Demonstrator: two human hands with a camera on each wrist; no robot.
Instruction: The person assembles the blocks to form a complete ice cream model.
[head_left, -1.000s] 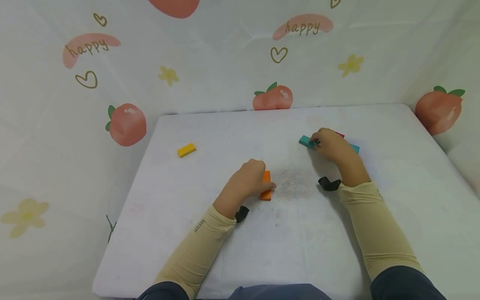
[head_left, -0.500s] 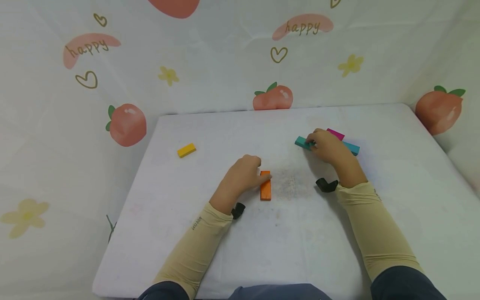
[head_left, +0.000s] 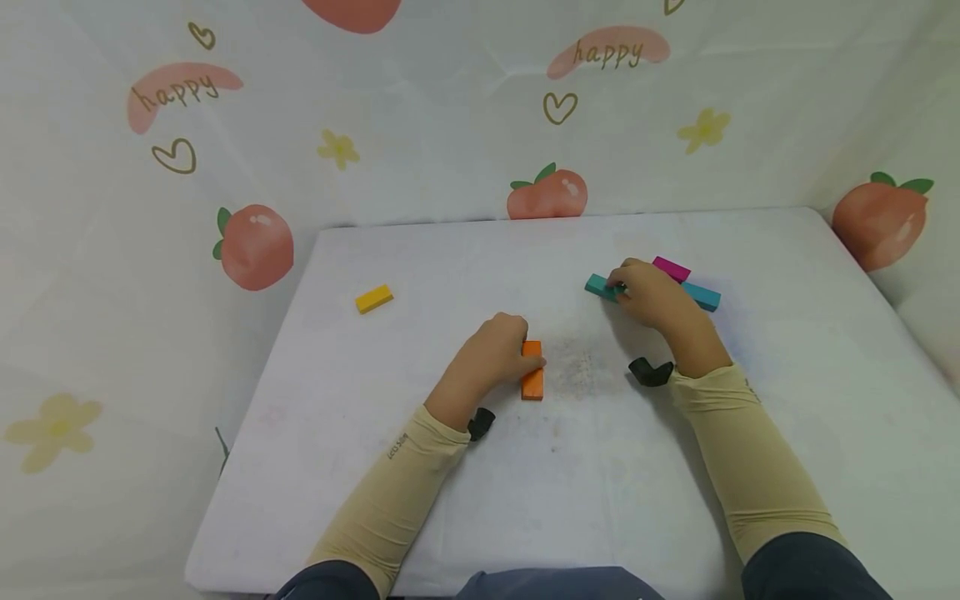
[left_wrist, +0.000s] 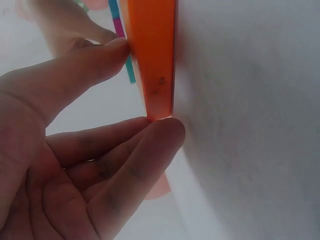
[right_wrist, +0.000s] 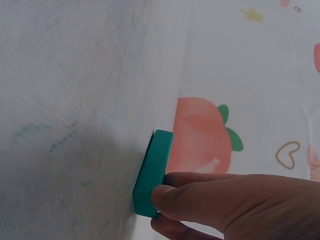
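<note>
The right hand (head_left: 651, 293) pinches the teal block (head_left: 598, 287), now farther left — drawn away from the magenta block (head_left: 671, 268) and blue block (head_left: 703, 297) — while the left hand (head_left: 489, 357) grips the orange block (head_left: 532, 387) on the white table (head_left: 600, 500).

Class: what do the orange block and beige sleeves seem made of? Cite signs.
Orange block: smooth, possibly painted wood, given even colour and small dark marks; plastic isn't ruled out.
Beige sleeves: matte, probably stretchy fabric, judging by snug fit and wrinkles.
</note>
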